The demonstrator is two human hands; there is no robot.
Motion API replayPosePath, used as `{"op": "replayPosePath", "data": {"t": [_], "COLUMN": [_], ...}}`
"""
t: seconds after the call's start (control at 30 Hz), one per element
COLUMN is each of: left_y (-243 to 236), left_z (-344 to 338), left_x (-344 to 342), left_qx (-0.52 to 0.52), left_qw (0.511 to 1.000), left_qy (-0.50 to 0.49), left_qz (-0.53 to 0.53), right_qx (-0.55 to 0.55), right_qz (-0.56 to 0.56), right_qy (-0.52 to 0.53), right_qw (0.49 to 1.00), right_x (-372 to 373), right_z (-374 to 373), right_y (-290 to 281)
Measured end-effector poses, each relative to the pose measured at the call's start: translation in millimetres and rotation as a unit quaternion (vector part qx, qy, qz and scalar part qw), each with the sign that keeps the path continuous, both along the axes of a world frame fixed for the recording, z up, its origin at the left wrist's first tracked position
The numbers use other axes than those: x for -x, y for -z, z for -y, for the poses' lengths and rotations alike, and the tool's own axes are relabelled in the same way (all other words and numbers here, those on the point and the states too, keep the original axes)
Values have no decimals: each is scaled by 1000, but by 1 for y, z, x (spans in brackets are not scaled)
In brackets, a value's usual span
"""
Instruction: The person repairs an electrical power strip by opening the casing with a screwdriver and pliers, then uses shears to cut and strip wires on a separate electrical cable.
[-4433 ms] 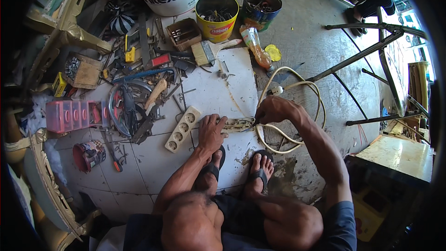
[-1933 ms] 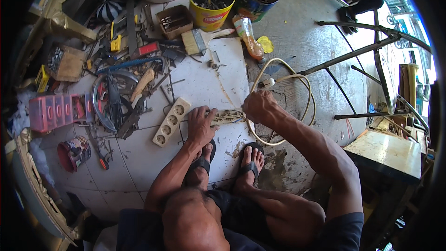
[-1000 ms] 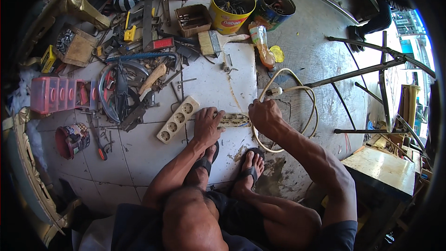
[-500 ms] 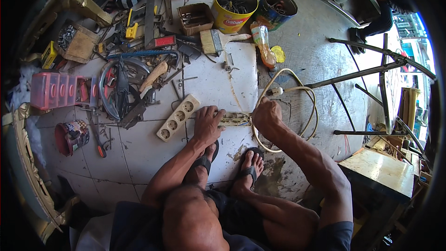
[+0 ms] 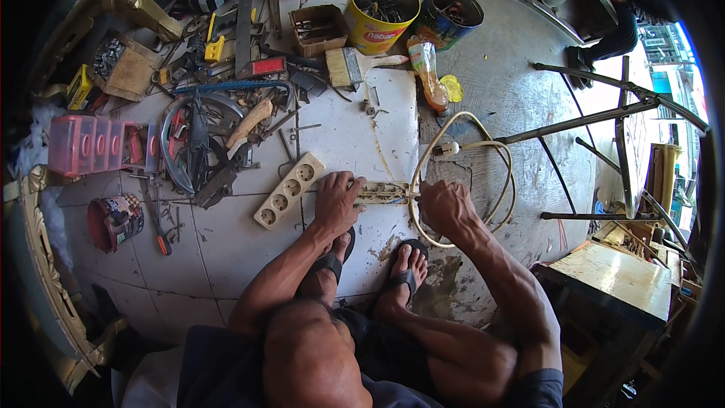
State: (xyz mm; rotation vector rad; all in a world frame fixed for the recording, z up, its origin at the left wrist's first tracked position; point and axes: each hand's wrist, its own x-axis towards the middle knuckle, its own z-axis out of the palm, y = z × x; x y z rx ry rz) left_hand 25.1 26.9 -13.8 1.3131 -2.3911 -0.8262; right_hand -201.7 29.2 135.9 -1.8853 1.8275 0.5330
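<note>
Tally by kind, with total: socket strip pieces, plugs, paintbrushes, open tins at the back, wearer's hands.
Socket strip pieces: 2 (four-outlet piece, open piece)
Plug: 1
Paintbrush: 1
Tins: 2 (yellow tin, dark tin)
Hands: 2 (left hand, right hand)
Total: 8

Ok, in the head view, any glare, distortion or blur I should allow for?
Head view: daylight washes out the far right; the pale bench top shows glare; floor tiles look curved toward the dark rim; the opened socket strip is discernible, its finest parts too small to tell.
</note>
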Motion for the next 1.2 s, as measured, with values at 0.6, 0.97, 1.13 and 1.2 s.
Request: {"op": "replayPosePath", "data": {"t": [0.6,0.97,1.13,1.2], "left_y": [0,4,-2,-1], "left_z": [2,1,4,1], "left_x": [4,3,1,0], "left_qx": [-26,-26,-17,-13], "left_qw": [1000,1000,1000,1000], "left_qy": [4,-2,2,-1], "left_qz": [0,-4,1,10], "right_qx": [16,-144,69,-28], "right_qz": [6,-54,-158,-70], "right_qy": [21,39,-209,7], "right_qw": [1000,987,962,997], "right_x": [7,-19,-17,4], "right_z": [-13,-8,-30,-16], "right_y": [17,20,38,43]}}
